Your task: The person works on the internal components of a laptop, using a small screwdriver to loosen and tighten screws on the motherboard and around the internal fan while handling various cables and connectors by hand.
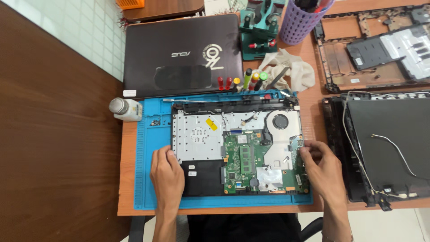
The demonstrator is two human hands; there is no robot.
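— Laptop base (237, 148), opened up, lies on the blue mat (152, 134), and I have both hands on it.

— How do they sit?

— My left hand (166, 172) curls loosely on the left edge, holding nothing. My right hand (323, 168) pinches at the right edge beside the green board (244, 168). Screwdrivers (244, 80) and a white bottle (125, 109) lie beyond.

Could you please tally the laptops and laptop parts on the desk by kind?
Opened laptop under both hands, left hand, right hand: 1
Closed laptop: 1
Empty bottom shells: 1
Detached screen lids: 1
Total: 4
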